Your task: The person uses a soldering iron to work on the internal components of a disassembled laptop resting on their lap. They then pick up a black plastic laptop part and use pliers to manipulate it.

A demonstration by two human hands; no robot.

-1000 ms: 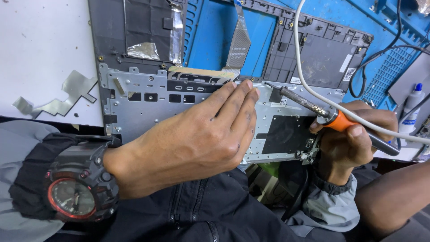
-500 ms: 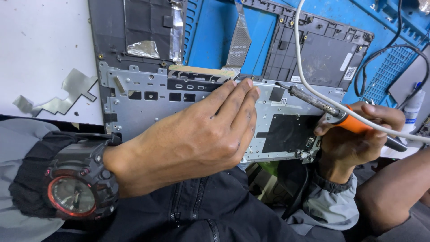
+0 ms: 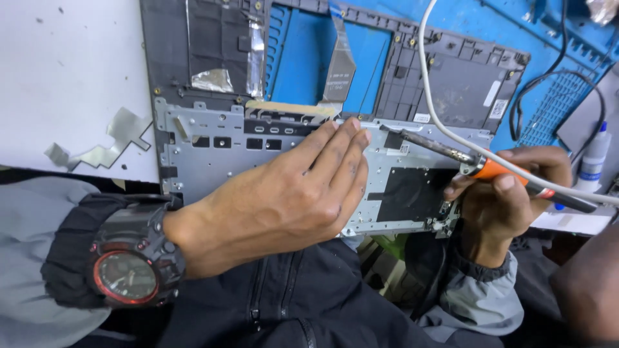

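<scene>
A: Starting at the left, we see a scrap of crinkled foil tape (image 3: 106,145), silvery and jagged, lying flat on the white table (image 3: 64,77).

B: Lower down we have a black wristwatch (image 3: 126,274) with a red ring round its dial, strapped over a grey sleeve.

A: Past it, our left hand (image 3: 290,193) lies flat, fingers straight and close together, palm pressed down on the metal backplate (image 3: 206,154). It grips nothing; it only bears on the sheet.

B: That backplate is thin stamped grey metal, matt, punched with small slots and holes. It sits at the near edge of the table, overhanging our lap, with a black film patch (image 3: 409,193) on its right half.

A: Behind it we see a dark plastic laptop case (image 3: 445,77), ribbed and webbed, resting on a blue mat (image 3: 509,26), with a flat ribbon cable (image 3: 338,64) running up its middle.

B: At the right, our right hand (image 3: 509,200) is closed round the orange grip of a soldering iron (image 3: 477,164). Its dark metal tip lies on the backplate's upper edge, just beside our left fingertips.

A: A white cord (image 3: 429,96) curves up from the iron.
</scene>
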